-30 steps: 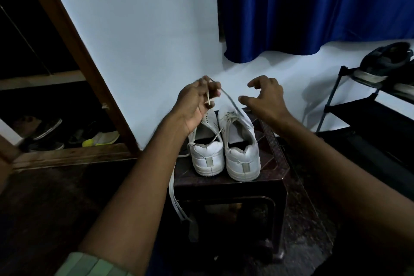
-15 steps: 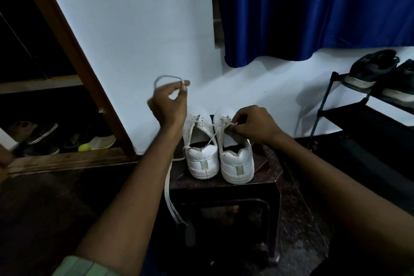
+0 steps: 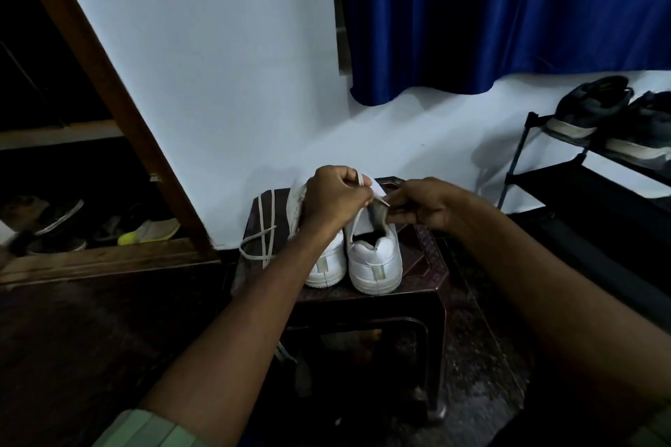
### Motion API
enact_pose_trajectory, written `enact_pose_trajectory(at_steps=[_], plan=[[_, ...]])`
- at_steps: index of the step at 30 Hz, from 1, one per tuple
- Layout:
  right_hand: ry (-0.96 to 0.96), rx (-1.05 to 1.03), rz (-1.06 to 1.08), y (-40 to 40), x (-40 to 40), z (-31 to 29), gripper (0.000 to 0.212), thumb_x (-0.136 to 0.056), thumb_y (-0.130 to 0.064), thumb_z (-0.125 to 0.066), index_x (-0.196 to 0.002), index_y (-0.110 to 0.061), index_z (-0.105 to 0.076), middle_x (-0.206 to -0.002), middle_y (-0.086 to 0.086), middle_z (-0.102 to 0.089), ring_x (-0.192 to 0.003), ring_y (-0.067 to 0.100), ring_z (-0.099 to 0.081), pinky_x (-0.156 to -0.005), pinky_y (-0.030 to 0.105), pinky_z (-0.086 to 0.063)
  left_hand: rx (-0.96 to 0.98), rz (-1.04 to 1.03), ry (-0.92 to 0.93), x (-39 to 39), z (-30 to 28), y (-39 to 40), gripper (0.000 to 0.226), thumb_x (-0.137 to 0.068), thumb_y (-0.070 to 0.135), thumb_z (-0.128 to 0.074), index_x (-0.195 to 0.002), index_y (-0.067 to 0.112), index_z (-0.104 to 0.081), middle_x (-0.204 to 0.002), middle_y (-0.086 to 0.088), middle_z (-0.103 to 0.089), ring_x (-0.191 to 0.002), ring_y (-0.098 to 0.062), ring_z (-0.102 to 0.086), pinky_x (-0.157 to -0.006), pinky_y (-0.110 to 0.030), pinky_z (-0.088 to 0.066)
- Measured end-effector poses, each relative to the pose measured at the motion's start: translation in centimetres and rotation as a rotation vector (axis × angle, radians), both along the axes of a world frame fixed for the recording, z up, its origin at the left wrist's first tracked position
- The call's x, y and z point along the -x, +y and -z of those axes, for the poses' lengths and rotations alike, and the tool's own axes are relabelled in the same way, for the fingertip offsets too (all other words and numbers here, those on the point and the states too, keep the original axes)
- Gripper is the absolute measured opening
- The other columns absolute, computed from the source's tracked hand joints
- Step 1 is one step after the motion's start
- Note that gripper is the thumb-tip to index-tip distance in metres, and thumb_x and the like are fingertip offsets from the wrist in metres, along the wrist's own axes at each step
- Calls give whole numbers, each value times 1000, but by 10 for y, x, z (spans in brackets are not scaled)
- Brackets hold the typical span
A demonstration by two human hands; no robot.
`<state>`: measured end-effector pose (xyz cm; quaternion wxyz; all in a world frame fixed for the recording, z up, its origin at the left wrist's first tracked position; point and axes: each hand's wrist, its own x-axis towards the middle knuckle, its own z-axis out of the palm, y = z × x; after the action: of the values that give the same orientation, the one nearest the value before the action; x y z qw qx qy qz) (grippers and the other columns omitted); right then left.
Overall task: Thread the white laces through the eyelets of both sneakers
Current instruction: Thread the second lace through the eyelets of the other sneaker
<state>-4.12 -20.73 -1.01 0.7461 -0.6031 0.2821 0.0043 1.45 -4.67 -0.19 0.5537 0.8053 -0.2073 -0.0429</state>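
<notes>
Two white sneakers stand heels toward me on a dark stool (image 3: 425, 265): the left sneaker (image 3: 325, 261) and the right sneaker (image 3: 375, 261). My left hand (image 3: 336, 198) grips a white lace (image 3: 359, 180) just above the right sneaker's throat, and the lace tip points toward my right hand. My right hand (image 3: 423, 203) pinches the right sneaker's tongue or eyelet flap, touching the lace tip. A second loose stretch of white lace (image 3: 263, 232) lies on the stool's left side. My hands hide the eyelets.
A wooden door frame (image 3: 109, 91) leans at the left with sandals (image 3: 149, 232) on the floor behind it. A blue curtain (image 3: 490, 11) hangs on the white wall. A black shoe rack (image 3: 581, 185) with dark shoes stands at the right.
My left hand has come down and to the right with the lace, from raised beside the shoes to just over the right sneaker. My right hand stays at that sneaker's opening.
</notes>
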Motion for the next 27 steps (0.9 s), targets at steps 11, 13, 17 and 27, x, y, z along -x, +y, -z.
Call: enact_pose_trajectory(at_steps=[11,13,17,27], plan=[[6,-100,-85,1,1,-2,22,-98,14,-46,-93,1,-63,-90,12,-68,-84,20,-68,-62,31,-64,-178,-64,-242,-7,9,-1,47,-62,27,-82,-63,4,-41,-59,-7,-60,-56,-22,-46,-55,-40,-49],[12,-98,-88,0,1,-2,20,-98,13,-47,-95,2,-64,-92,13,-69,-86,22,-68,-66,32,-64,-205,-37,-277,-6,8,0,51,-65,20,-80,-57,11,-31,-49,2,-38,-52,-14,-33,-50,-33,-37],[25,-102,-107,-1,3,-2,22,-100,12,-45,-92,3,-63,-85,11,-70,-83,20,-68,-65,30,-63,-232,-20,-348,-3,5,0,50,-69,13,-75,-56,15,-26,-57,0,-25,-61,-21,-24,-52,-32,-26],[8,-123,-124,-1,5,-3,23,-101,11,-43,-94,4,-64,-86,12,-71,-77,18,-72,-62,28,-63,-190,-23,-371,1,12,-5,44,-71,14,-74,-60,17,-32,-55,2,-34,-58,-18,-29,-51,-40,-37]])
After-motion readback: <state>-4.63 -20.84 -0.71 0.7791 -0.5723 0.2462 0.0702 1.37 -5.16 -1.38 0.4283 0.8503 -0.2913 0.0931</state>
